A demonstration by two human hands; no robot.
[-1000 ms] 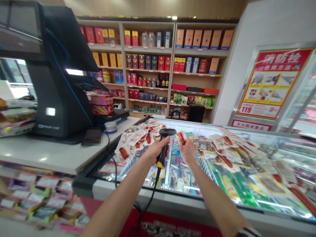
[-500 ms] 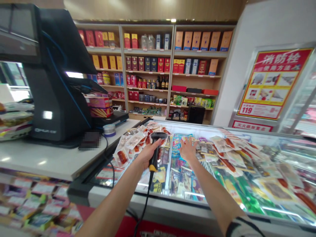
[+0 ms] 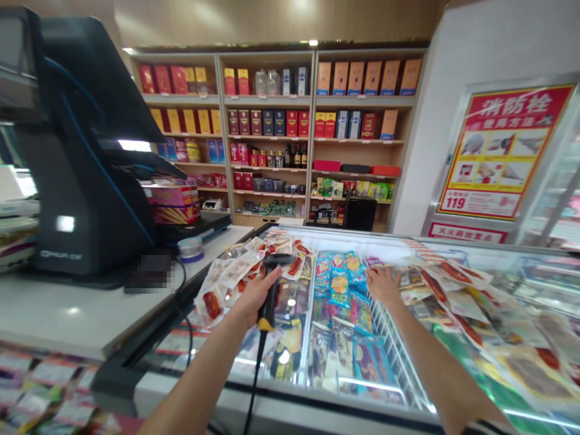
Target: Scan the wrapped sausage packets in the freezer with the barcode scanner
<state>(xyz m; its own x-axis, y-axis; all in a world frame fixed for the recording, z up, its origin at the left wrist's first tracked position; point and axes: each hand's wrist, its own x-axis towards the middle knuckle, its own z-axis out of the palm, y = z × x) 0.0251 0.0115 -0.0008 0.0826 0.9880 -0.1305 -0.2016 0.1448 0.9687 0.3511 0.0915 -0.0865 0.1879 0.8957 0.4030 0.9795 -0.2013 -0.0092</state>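
Observation:
My left hand [image 3: 258, 295] is wrapped round the handle of a black and yellow barcode scanner [image 3: 269, 311], its cord hanging down over the freezer's front edge. The scanner is above the glass top beside a pile of vacuum-packed sausages [image 3: 240, 267]. My right hand [image 3: 384, 286] reaches over the glass with its fingers apart, at the left edge of a second heap of packed meats [image 3: 453, 287]. Whether the fingertips touch the packs I cannot tell. Blue ice-cream packets [image 3: 339, 287] show between the hands, inside the chest freezer.
A white wire divider [image 3: 394, 338] stands inside the freezer [image 3: 272, 396]. On the counter [image 3: 58, 314] at left are a dark checkout terminal [image 3: 86, 181], a snack box [image 3: 174, 205] and a roll of tape [image 3: 190, 249]. Shelves [image 3: 267, 96] of boxed bottles line the back wall.
My right hand has moved right, and the right-hand heap of packs has shifted right with it. More blue packets and the wire divider now show. The left hand still holds the scanner.

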